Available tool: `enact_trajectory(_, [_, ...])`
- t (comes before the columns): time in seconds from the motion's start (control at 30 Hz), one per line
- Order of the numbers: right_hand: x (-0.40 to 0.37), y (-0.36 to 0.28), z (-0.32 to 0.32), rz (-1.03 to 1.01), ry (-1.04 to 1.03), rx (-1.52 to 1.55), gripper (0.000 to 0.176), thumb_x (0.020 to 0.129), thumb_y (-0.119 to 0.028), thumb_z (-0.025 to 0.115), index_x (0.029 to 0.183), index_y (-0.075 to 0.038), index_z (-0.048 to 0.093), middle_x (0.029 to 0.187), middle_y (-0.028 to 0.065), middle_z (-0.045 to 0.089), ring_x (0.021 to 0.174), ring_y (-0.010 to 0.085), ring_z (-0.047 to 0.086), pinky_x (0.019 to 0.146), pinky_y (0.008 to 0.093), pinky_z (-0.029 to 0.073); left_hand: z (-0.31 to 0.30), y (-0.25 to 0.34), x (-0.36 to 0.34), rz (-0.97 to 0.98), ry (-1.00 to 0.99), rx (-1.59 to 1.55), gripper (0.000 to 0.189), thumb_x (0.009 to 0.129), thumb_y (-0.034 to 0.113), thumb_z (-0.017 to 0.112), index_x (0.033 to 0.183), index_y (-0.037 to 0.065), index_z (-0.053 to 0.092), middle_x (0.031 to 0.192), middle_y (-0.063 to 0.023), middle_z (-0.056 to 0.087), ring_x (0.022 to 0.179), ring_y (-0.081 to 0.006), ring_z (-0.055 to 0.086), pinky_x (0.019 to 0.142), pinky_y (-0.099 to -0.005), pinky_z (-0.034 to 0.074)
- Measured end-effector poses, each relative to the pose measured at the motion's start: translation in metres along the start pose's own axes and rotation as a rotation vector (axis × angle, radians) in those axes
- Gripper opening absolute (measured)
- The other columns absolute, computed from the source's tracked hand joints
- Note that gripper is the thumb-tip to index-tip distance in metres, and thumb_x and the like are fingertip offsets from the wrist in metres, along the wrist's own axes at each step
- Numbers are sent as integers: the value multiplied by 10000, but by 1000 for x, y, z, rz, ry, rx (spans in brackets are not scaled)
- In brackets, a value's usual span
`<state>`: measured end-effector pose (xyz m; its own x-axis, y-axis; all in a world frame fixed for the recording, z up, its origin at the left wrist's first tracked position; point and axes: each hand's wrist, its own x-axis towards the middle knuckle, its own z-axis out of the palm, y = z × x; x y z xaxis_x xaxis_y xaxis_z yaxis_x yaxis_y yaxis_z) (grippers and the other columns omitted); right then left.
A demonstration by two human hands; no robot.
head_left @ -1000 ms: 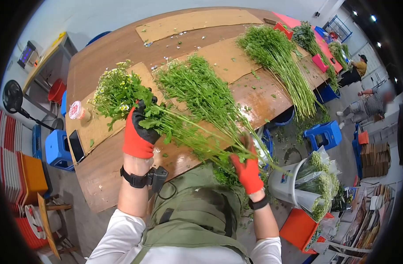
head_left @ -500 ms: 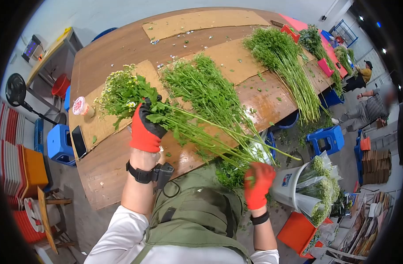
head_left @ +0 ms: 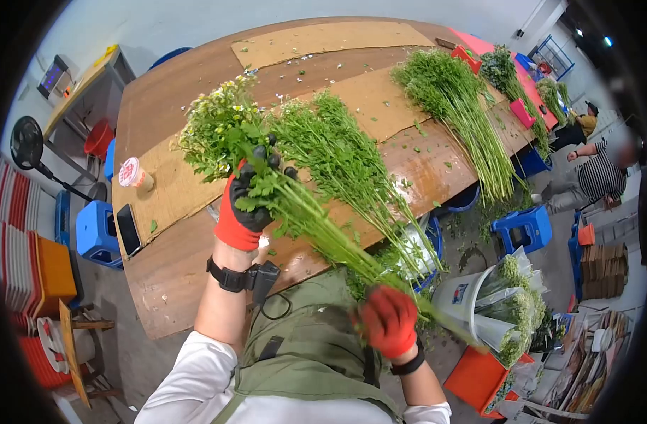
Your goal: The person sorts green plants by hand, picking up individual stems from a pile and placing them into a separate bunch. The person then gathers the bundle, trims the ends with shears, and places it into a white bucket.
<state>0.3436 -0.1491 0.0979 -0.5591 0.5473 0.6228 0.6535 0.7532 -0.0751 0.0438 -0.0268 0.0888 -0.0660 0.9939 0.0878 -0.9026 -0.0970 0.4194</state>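
My left hand (head_left: 249,194), in a red and black glove, is closed around a bunch of small white-and-yellow flowers (head_left: 214,131). The flower heads point up and left, and their long green stems (head_left: 323,237) slant down to the right. My right hand (head_left: 387,321), gloved in red, is just below the lower stems with its fingers curled and partly blurred. Whatever may be in those fingers is hidden. Beyond my left hand, a pile of leafy flower stems (head_left: 337,141) lies on the wooden table (head_left: 175,297), its ends hanging over the near edge.
Another pile of green stems (head_left: 457,99) lies farther right on cardboard (head_left: 369,99). A cup (head_left: 136,175) and a phone (head_left: 128,230) are at the left. A white bucket of wrapped flowers (head_left: 456,297) and a blue stool (head_left: 522,230) stand right. Two people are farther back.
The bunch has been raised slightly and turned, its stems now closer together and steeper. My right hand has moved left and down. A person at the right has shifted slightly.
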Motion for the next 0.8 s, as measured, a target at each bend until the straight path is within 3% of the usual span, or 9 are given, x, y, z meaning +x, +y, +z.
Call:
enact_trajectory(0.13, [3, -7, -30, 12, 186, -90, 198, 724, -179, 725, 855, -112, 594, 1004, 78, 589, 945, 312, 582, 788, 450, 493, 32, 0, -19, -18, 97, 114, 368, 923, 249, 578, 1260, 102, 563, 970, -33, 624, 889, -232, 584, 863, -394, 478])
enact_trajectory(0.2, [22, -5, -46, 146, 101, -51, 204, 786, -191, 695, 920, -92, 579, 992, 85, 595, 909, 272, 601, 776, 407, 504, 19, -1, -6, -122, -308, -130, 292, 897, 251, 608, 1163, 133, 620, 876, -6, 570, 792, -186, 495, 786, -347, 435])
enact_trajectory(0.27, [38, -10, -56, 1022, 323, 1181, 243, 846, -171, 643, 1040, -58, 552, 1002, 97, 598, 872, 216, 610, 760, 357, 506, 23, 1, -9, 23, -70, 62, 221, 871, 256, 638, 1065, 151, 641, 800, 11, 506, 731, -158, 418, 721, -307, 379])
enact_trajectory(0.3, [44, -8, -65, 1223, 356, 1429, 300, 877, -130, 592, 1146, -28, 505, 1014, 105, 594, 849, 182, 607, 747, 315, 500, -9, 7, -7, -21, -204, -53, 335, 906, 230, 607, 1220, 117, 584, 1170, -59, 612, 1071, -291, 601, 881, -483, 510])
enact_trajectory(0.47, [43, 11, -47, 885, 81, 737, 291, 857, -86, 612, 1124, 23, 573, 1077, 120, 614, 945, 165, 581, 847, 307, 469, 17, 5, -20, 88, -120, 121, 351, 876, 286, 646, 1186, 130, 594, 1124, -36, 611, 988, -261, 602, 847, -435, 489])
enact_trajectory(0.53, [39, 33, -15, 660, -44, 520, 406, 858, -173, 669, 1184, 39, 553, 1061, 147, 610, 953, 175, 573, 855, 307, 457, 37, -2, -21, 123, -56, 151, 300, 824, 353, 685, 1061, 196, 586, 805, 30, 493, 763, -179, 430, 723, -362, 383])
enact_trajectory(0.67, [19, 44, 57, 771, -225, 543, 474, 873, -271, 678, 1204, 42, 547, 1036, 137, 611, 957, 183, 573, 858, 311, 454, 28, -2, -13, 8, -367, 101, 314, 792, 441, 727, 869, 231, 506, 678, 75, 368, 658, -118, 384, 649, -304, 328])
enact_trajectory(0.73, [30, 41, 69, 1080, -391, 1130, 499, 897, -315, 648, 1222, 46, 534, 1027, 132, 618, 953, 180, 582, 832, 306, 472, 29, -2, -14, -9, -357, 137, 338, 788, 450, 732, 837, 230, 479, 670, 91, 353, 626, -103, 363, 634, -288, 306])
enact_trajectory(0.8, [31, 44, 69, 938, -584, 906, 495, 901, -321, 646, 1216, 44, 534, 995, 106, 622, 930, 169, 592, 792, 288, 485, 26, -4, -15, 6, -397, 40, 320, 879, 377, 595, 703, 190, 405, 656, 44, 352, 621, -140, 354, 601, -308, 288])
